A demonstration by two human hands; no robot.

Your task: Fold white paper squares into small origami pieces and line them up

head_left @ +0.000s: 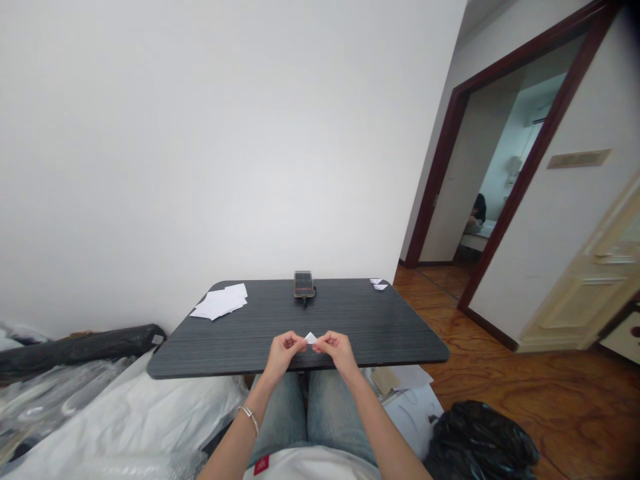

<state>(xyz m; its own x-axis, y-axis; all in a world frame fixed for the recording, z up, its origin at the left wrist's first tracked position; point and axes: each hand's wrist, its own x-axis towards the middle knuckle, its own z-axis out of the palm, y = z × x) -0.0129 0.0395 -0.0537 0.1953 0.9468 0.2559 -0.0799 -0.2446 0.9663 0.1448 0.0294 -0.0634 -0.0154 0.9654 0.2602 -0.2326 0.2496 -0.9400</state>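
A small folded piece of white paper (311, 338) with a pointed top is pinched between my two hands above the front part of the dark table (270, 327). My left hand (285, 349) grips its left corner between thumb and fingers. On the right corner, my right hand (335, 345) closes in the same way. Several white paper sheets (220, 302) lie loosely stacked at the table's left. Small folded white papers (380, 287) rest near the far right corner.
A phone on a stand (303, 285) is at the table's back middle, by the white wall. Plastic-wrapped bundles (100, 407) lie left of the table. A black plastic bag (483, 440) and papers (407, 400) are on the right. Through the doorway, a person (479, 212) sits.
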